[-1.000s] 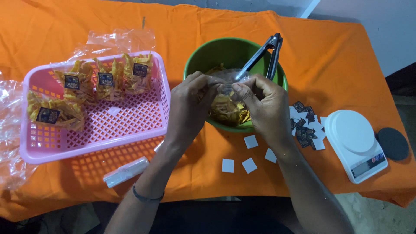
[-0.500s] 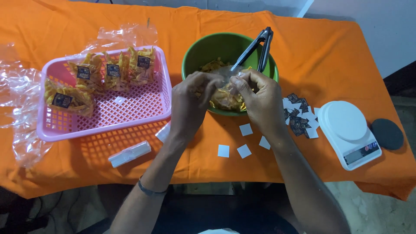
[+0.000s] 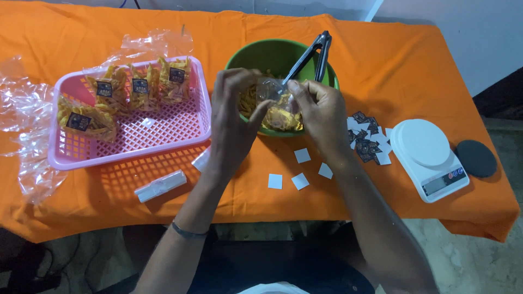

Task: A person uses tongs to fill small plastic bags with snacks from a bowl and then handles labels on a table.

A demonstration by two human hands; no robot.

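Left hand (image 3: 234,117) opened off clear snack bag (image 3: 278,106); bag raised by right hand (image 3: 321,117)

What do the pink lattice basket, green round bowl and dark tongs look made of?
Pink lattice basket: likely moulded plastic, with a uniform colour and grid holes. Green round bowl: probably plastic, smooth with a dull sheen. Dark tongs: apparently metal, thin dark arms; the finish is unclear.
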